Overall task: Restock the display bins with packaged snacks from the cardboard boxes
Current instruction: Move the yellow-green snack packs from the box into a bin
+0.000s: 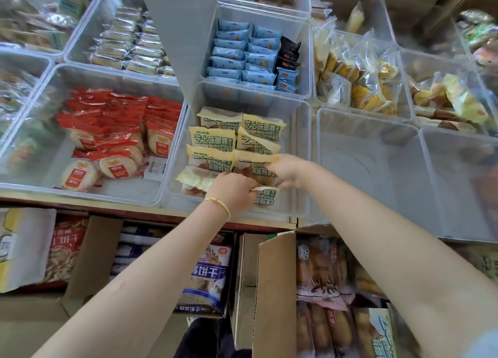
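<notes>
Reaching into the middle clear bin (301, 152), both hands work on the yellow packs (213, 139) with green print. Left hand (231, 193) sits at the front row, fingers curled down onto a pack (265, 197) at the bin's near edge; a thin yellow bracelet (219, 204) is on that wrist. Right hand (285, 169) is just behind it, fingers curled around the edge of another pack (253, 166) in the second row. Exact fingertip contact is blurred, can't tell more.

Packs stand in two columns, roughly four rows deep, leaning back; the bin's right side is bare.

Neighbours: red packs (113, 126) of round crackers in the bin to the left, blue packs (242, 55) in the bin behind, yellow pastry bags (358, 80) behind-right, an unfilled bin (369, 169) directly right.

Below the shelf edge (134, 209): open cardboard box (272, 290) under the right forearm holds brown bread packs (320, 271) and one yellow-green pack at its lower right. Another box (91, 258) to the left holds a blue-white biscuit bag (207, 276).
</notes>
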